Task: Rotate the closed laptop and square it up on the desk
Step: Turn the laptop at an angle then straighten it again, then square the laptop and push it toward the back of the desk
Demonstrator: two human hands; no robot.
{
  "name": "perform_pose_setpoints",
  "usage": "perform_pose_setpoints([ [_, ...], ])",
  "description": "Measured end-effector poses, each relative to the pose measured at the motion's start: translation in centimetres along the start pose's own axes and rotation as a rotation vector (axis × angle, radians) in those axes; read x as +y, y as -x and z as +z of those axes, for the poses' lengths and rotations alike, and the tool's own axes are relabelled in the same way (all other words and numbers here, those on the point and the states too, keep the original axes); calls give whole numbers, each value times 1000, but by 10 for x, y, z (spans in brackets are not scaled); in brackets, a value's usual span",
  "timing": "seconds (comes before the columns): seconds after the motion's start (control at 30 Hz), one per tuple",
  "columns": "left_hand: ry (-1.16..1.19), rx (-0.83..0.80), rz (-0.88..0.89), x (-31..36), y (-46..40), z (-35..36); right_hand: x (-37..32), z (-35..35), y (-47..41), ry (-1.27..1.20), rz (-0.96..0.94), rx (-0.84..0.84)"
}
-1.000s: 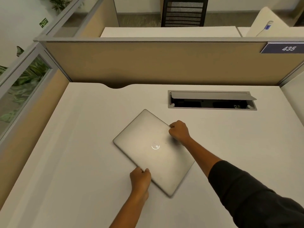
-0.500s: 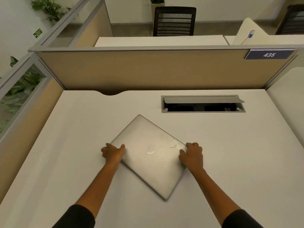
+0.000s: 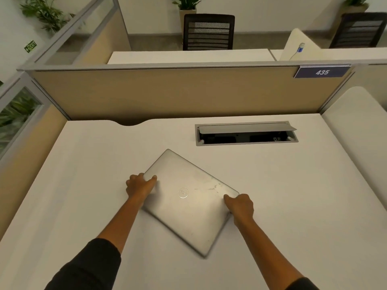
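Silver-grey laptop (image 3: 189,200) with scuffed lid, off-white desk (image 3: 293,206), tan partition (image 3: 167,93) at 12 o'clock, navy sign (image 3: 322,72) with white digits at 1 o'clock, black slatted chair (image 3: 208,32), black sleeves (image 3: 88,266)

A pale off-white rectangular desk (image 3: 293,206) with a smooth matte top carries a closed silver metal laptop (image 3: 188,201), which lies flat near the middle, turned askew to the desk's edges, one corner pointing at the near edge. Set into the top near the far edge, right of centre, is a grey metal cable hatch (image 3: 247,135) with its flap raised. A curved notch (image 3: 129,122) cuts the far edge towards the left.
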State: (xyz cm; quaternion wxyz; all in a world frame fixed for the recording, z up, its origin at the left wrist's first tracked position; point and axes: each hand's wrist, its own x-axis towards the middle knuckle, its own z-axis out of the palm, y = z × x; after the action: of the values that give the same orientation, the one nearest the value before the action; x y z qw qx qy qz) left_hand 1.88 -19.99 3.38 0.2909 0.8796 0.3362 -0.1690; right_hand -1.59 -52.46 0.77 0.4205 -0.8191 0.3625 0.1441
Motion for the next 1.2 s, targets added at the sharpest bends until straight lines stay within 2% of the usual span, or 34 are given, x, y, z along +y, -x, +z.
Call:
perform_pose_setpoints([
  [0.3,72,29,-37,-11,10,14,-26,-11,-19,-26,7,43],
  [0.73,365,22,-118,-24,66,56,-67,-28,-59,8,-189,129],
  [0.97,547,-47,-81,-39,66,50,-44,-35,-56,44,-276,123],
  [1.13,604,-72,-48,-33,53,41,-7,-33,-40,127,-292,105],
  [1.2,694,-117,-66,-27,49,40,-1,-29,-35,155,-283,74],
])
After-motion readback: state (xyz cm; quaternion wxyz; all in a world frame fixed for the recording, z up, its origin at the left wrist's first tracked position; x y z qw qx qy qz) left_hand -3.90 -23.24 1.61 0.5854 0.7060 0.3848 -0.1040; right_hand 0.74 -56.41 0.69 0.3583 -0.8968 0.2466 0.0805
